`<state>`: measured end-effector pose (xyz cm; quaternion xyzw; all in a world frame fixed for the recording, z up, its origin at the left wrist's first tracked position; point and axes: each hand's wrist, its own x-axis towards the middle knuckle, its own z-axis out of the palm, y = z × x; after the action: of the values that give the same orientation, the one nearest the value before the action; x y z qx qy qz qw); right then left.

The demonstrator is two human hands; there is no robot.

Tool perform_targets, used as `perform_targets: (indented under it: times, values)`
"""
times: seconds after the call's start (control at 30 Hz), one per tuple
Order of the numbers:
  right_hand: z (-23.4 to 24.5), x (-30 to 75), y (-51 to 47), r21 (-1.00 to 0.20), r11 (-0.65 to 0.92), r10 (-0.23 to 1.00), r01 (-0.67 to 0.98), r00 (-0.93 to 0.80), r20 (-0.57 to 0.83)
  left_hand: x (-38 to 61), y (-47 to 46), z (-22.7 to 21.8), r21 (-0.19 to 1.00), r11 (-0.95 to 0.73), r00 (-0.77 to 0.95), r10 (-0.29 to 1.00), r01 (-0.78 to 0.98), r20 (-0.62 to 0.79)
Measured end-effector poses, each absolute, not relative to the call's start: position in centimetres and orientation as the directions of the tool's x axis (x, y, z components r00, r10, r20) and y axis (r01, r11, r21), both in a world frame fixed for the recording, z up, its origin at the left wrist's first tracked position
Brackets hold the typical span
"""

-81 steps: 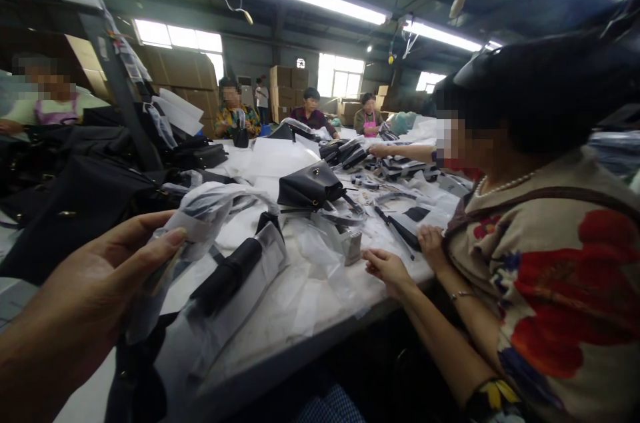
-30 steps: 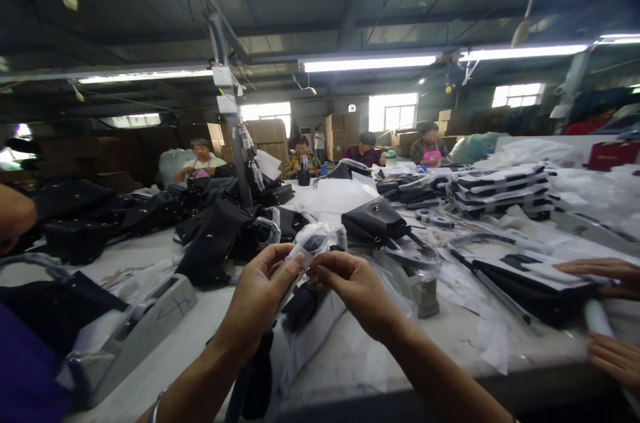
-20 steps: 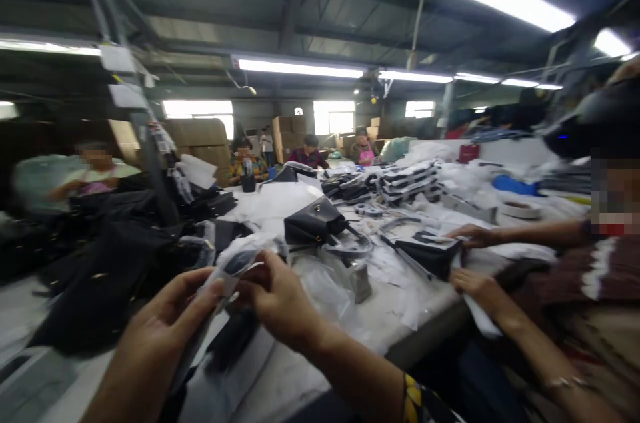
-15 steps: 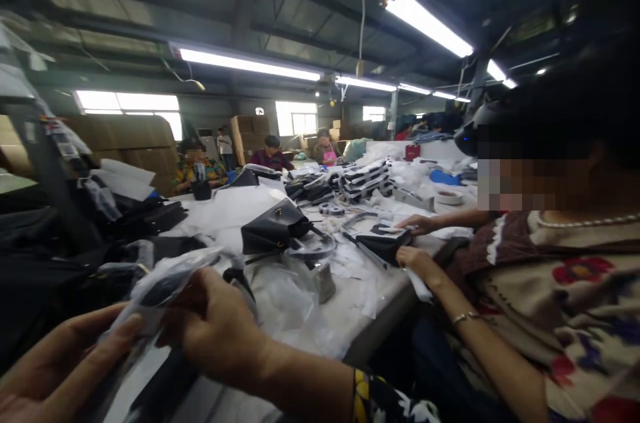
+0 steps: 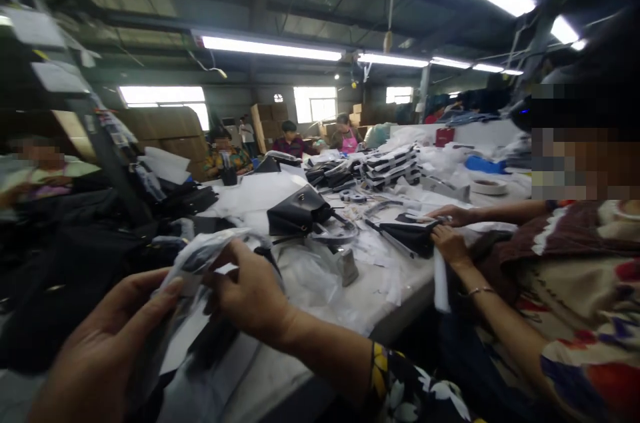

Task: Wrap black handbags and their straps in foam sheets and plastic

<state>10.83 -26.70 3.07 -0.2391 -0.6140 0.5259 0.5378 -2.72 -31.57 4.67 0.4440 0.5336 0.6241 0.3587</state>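
Near left: left hand [image 5: 131, 323] holds a handle [image 5: 204, 252] between thumb and fingers, the handle sheathed in clear plastic [image 5: 186, 258]. Right hand [image 5: 253, 296] close beside it, fingers curled; cannot tell whether they grip. Black bag [image 5: 295, 211] on the table [image 5: 373, 300] beyond, contents hidden. Cartons [image 5: 163, 126] stacked far left, insides unseen.

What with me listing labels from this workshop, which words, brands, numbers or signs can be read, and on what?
None can be read for certain.
Upper sheet and lower sheet on the left-hand post: too blurred.
Hanging tags by that post: too small and blurred.
Red box or bag at the back: too small.
Plastic-wrapped handle in the left hand: no readable print.
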Motion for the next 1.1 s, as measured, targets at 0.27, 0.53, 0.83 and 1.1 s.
perform_targets:
  times: [0.27, 0.53, 0.83, 1.1]
  values:
    - [3.1, 10.9, -26.0, -0.789, 0.593, 0.804, 0.16, -0.157, 0.573, -2.5, -33.5, 6.6, 0.98, -0.199, -0.312, 0.932, -0.013, 0.185]
    - [4.0, 11.7, -28.2, -0.846, 0.124, 0.845, -0.519, -0.391, 0.364, -2.4, -33.7, 6.1, 0.968, -0.236, -0.25, 0.935, 0.086, 0.25]
    - [4.8, 11.2, -29.3, -0.837, 0.046, 0.884, -0.546, -0.368, 0.289, -1.8, -33.7, 6.3, 0.961, -0.276, -0.204, 0.939, 0.029, 0.276]
    - [4.8, 10.4, -28.6, -0.84, 0.096, 0.891, -0.535, -0.329, 0.312, -2.5, -33.3, 6.4, 0.955, -0.291, -0.248, 0.93, -0.054, 0.269]
